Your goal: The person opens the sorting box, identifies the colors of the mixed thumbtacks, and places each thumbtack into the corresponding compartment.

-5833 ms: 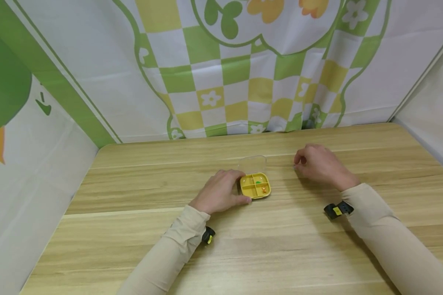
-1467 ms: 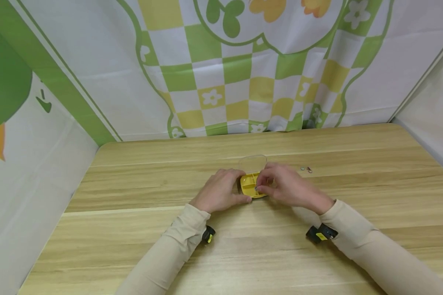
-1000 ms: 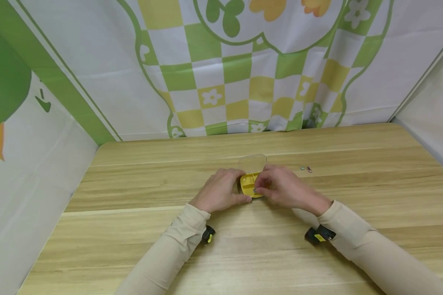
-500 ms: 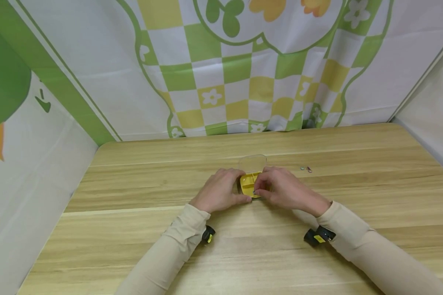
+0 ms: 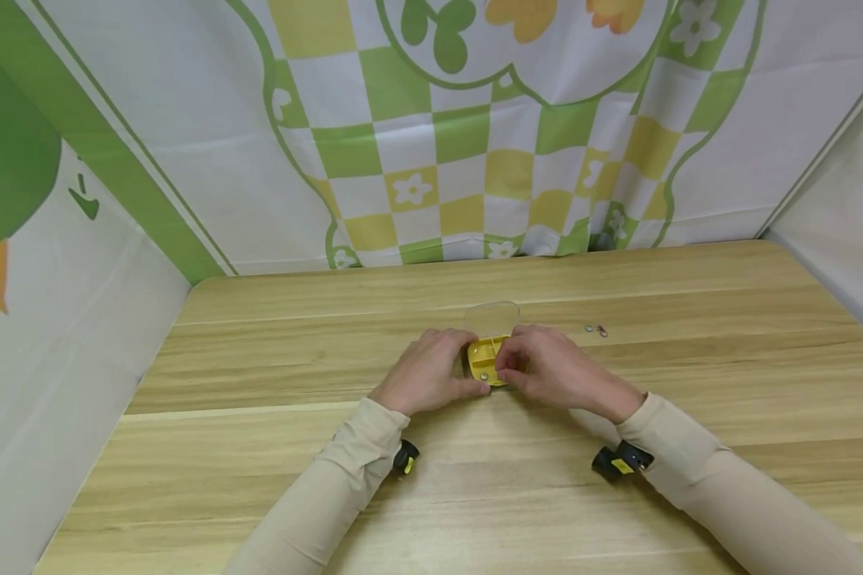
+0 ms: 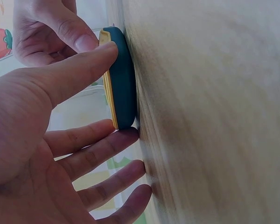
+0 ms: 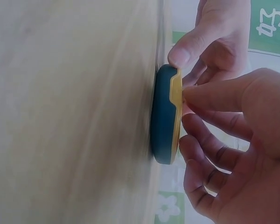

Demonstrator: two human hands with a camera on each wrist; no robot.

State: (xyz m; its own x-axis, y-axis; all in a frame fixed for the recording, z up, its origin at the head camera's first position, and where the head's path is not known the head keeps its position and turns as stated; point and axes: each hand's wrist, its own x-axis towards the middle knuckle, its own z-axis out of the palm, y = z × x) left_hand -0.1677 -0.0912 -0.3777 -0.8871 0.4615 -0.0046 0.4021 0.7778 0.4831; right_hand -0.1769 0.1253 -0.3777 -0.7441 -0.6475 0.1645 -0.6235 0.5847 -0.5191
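A small pill box (image 5: pixel 487 352), yellow inside with dividers and dark teal outside, lies on the table with its clear lid (image 5: pixel 492 318) raised at the back. My left hand (image 5: pixel 428 374) grips its left side; in the left wrist view the thumb (image 6: pixel 86 70) is on one edge and fingers touch the opposite end. A tiny silvery round piece (image 5: pixel 484 376) rests in the front-left compartment. Over the box's right half is my right hand (image 5: pixel 554 369), fingers bent and nothing visible in them. It hides the right compartments. In the right wrist view its thumb (image 7: pixel 214 97) meets the yellow rim.
To the right of the box, two tiny pieces lie on the wooden table (image 5: pixel 259 447): a pale round one (image 5: pixel 588 328) and a reddish one with a loop (image 5: pixel 602 331). A checkered curtain (image 5: pixel 467 160) hangs along the table's back edge.
Earlier, my right hand was at the small pieces on the right; it came left to the box. The silvery piece has left its fingertips and sits in the front-left compartment. My left hand stayed.
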